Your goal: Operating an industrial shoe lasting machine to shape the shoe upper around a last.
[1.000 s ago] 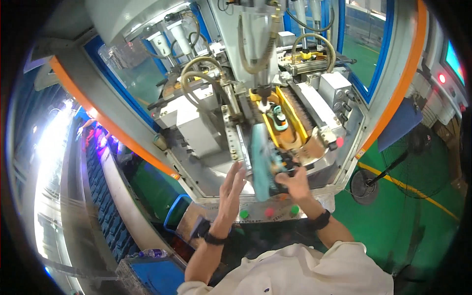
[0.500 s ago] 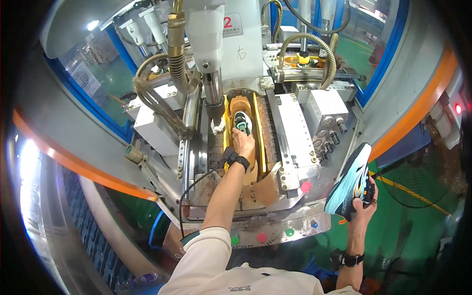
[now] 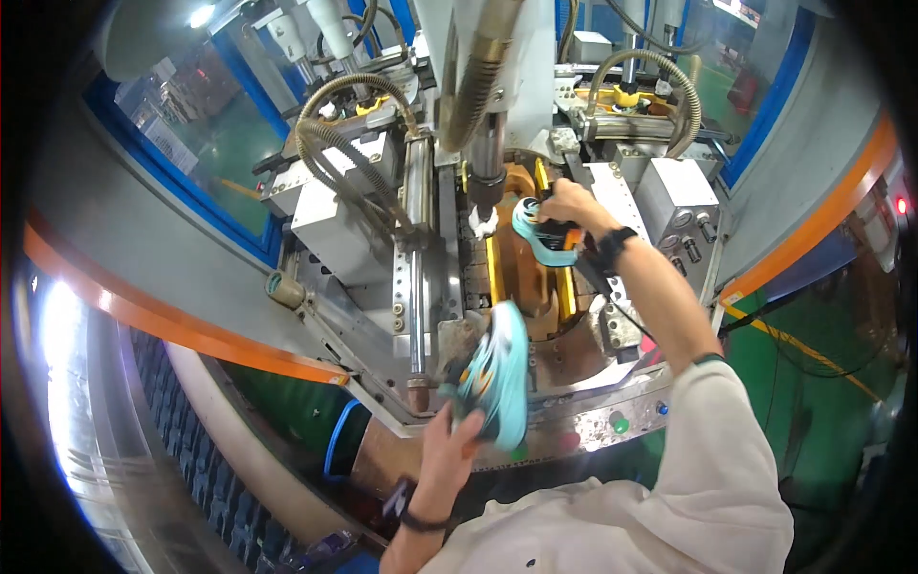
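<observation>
Deep inside the machine (image 3: 497, 143), our right hand (image 3: 566, 206) pinches a light blue shoe (image 3: 543, 241) over the yellow mould (image 3: 497, 273), fingers curled around it. Low by the steel rim (image 3: 574, 430), our left hand (image 3: 457, 442) grips a second blue shoe (image 3: 497, 368), fingers wrapped round it.

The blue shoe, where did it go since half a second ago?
The turquoise patterned shoe went from the person's far right side to low centre, now in the left hand. The right hand grips a turquoise shoe part in the machine's yellow cradle, where the left hand reached before. The machine stayed put.
</observation>
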Tool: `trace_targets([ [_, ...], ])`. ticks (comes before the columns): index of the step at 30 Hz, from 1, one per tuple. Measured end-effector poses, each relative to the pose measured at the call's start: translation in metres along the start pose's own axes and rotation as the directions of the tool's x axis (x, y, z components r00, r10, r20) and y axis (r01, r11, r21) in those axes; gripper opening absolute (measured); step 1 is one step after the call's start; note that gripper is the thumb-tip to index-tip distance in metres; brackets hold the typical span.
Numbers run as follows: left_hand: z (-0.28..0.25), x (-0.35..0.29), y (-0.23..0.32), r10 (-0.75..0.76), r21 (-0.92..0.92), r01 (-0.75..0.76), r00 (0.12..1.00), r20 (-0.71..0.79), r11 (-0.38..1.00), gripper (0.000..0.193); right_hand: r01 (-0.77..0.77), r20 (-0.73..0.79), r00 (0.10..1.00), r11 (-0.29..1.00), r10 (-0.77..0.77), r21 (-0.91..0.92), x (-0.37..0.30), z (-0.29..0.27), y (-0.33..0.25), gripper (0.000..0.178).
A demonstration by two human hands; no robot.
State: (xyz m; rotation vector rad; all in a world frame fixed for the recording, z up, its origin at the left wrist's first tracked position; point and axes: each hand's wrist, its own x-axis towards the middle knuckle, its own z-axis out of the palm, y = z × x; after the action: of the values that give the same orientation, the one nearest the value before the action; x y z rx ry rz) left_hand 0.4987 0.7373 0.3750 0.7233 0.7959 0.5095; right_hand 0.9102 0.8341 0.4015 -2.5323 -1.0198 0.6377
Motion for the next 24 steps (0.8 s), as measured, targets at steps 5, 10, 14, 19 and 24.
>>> trace_targets([
  [5, -0.057, -0.117, -0.009, 0.207, -0.056, -0.247, 0.899, -0.386, 0.967, 0.050, -0.007, -0.247, 0.969, 0.999, -0.007, -0.054, 0.058, 0.120, -0.001, 0.050],
  [10, -0.089, -0.180, -0.044, 0.317, 0.007, -0.422, 0.671, -0.670, 0.907, 0.033, -0.012, -0.251, 0.968, 1.000, 0.011, -0.003, 0.042, 0.131, -0.010, 0.074],
  [14, -0.073, -0.188, -0.064, 0.291, -0.068, -0.513, 0.586, -0.756, 0.856, 0.029, 0.477, -0.389, 0.802, 0.878, -0.453, -0.038, -0.074, 0.131, -0.003, 0.065],
  [19, -0.064, -0.178, -0.079, 0.279, -0.093, -0.471, 0.657, -0.700, 0.877, 0.026, 0.866, -0.370, 0.500, 0.452, -0.783, 0.215, -0.249, 0.201, 0.025, 0.017],
  [24, -0.045, -0.179, -0.086, 0.274, -0.099, -0.451, 0.688, -0.672, 0.887, 0.026, 0.758, 0.051, 0.604, 0.593, -0.796, 0.273, -0.259, 0.327, 0.074, 0.030],
])
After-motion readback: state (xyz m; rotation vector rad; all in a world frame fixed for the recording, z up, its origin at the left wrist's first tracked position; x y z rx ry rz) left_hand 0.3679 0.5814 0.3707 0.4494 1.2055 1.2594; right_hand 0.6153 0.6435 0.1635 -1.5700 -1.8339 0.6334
